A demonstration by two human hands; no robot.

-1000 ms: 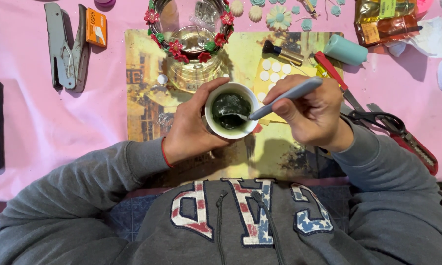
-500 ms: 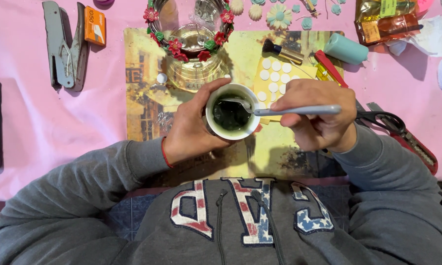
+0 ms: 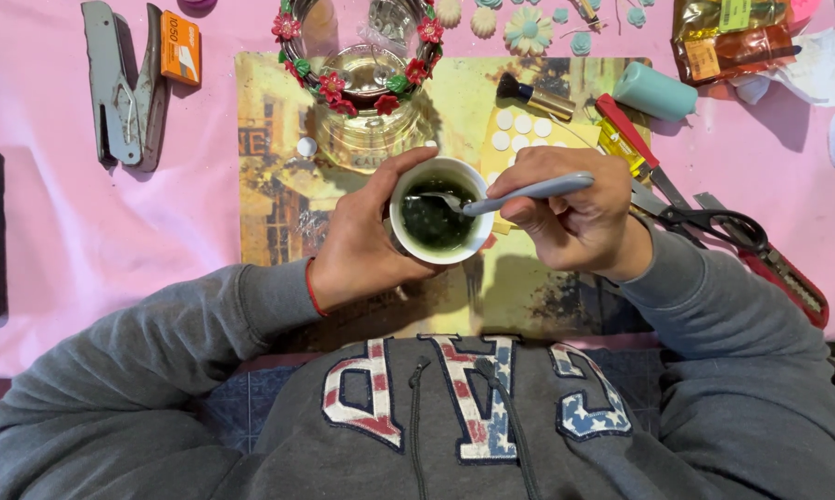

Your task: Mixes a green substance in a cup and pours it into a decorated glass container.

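Far left on the pink table cover [image 3: 56, 231]: a grey stapler [image 3: 121, 88] lying flat, with a small orange box [image 3: 180, 46] just beside it. Further right, a printed yellow mat [image 3: 278, 204] bears a clear glass jar [image 3: 366, 88] ringed with a wreath of red flowers and green leaves.

Left hand [image 3: 362, 245]: wrapped around a small white cup [image 3: 436, 218], fingers curled about its wall, held above the mat near the person's chest. The cup contains a dark green substance; whether liquid or paste cannot be determined from this view.

Right hand [image 3: 575, 218]: closed on the handle of a grey spoon [image 3: 519, 193], whose bowl sits inside the cup.

Right of the hands: a red-handled cutter [image 3: 626, 139], a teal cylinder [image 3: 653, 91], black-handled scissors [image 3: 714, 220] and, top right, cellophane packets [image 3: 728, 37].
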